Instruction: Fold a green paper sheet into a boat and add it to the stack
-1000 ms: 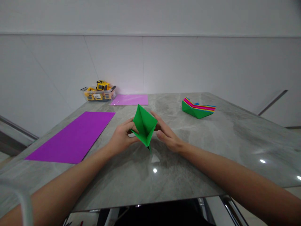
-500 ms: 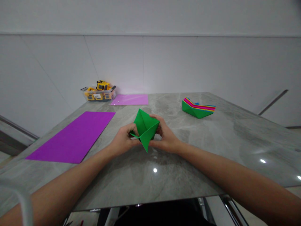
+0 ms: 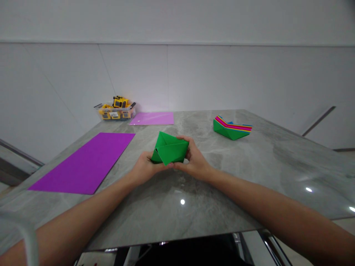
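A folded green paper [image 3: 169, 149] is held just above the grey marble table [image 3: 249, 166], near its middle. My left hand [image 3: 145, 168] grips its lower left corner with the fingers closed under it. My right hand [image 3: 194, 160] wraps round its right side, thumb below and fingers curled over the top edge. The paper forms a flattened pocket with a slanted crease on the left.
A large purple sheet [image 3: 85, 160] lies at the left. A paler purple sheet [image 3: 152, 118] lies further back, beside a clear box of yellow toy trucks [image 3: 115, 110]. A stack of folded coloured paper boats [image 3: 231, 128] sits at the back right. A white wall stands behind.
The green paper stood as an open upright diamond with its point down. Both hands have pressed it flatter and turned it into a wide, low shape, with the right hand closing over it.
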`<state>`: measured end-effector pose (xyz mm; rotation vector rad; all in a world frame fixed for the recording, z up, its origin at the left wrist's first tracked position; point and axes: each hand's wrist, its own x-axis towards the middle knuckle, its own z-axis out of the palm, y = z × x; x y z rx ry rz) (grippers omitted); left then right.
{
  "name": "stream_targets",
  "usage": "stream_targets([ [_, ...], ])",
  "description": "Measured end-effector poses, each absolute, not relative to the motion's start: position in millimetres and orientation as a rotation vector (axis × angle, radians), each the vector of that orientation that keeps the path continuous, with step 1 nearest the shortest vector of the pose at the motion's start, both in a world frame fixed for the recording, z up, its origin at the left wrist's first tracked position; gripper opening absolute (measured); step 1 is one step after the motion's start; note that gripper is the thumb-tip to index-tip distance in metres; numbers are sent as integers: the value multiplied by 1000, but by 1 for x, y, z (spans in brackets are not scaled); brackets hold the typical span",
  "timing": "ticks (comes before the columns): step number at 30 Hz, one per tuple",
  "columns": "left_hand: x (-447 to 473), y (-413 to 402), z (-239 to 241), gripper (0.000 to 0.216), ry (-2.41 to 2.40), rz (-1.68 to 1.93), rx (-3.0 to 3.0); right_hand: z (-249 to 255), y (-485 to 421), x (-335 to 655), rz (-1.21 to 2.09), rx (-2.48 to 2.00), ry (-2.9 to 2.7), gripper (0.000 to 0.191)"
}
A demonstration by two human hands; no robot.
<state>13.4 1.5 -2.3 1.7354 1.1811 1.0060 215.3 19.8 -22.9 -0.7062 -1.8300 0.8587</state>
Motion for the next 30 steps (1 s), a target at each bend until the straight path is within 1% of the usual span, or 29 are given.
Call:
stream_targets([
  [10, 19, -1, -1, 27, 1204, 1030, 1644, -28, 22, 210, 942, -768, -1738, 86],
  [14, 19, -1, -1, 24, 1217, 1115, 1739, -29, 22, 210, 913, -791, -1746, 86],
  [17, 17, 1, -1, 21, 1223, 1195, 1850, -28, 21, 210, 925, -755, -1760, 90],
  [21, 14, 3, 2, 20, 1193, 1149, 1963, -25, 20, 210, 965, -701, -1807, 87],
  [23, 12, 5, 2, 24, 1171, 1099, 2014, -23, 19, 211, 903, -712, -1826, 84],
  [26, 11, 8, -2, 31, 1155, 1091, 2025, -19, 17, 214, 629, -739, -1849, 78],
  [28, 10, 10, -6, 34, 1149, 1116, 1986, -17, 15, 216, 455, -728, -1894, 66],
  [30, 9, 12, -8, 35, 1162, 1163, 1959, -15, 14, 217, 390, -678, -1971, 56],
])
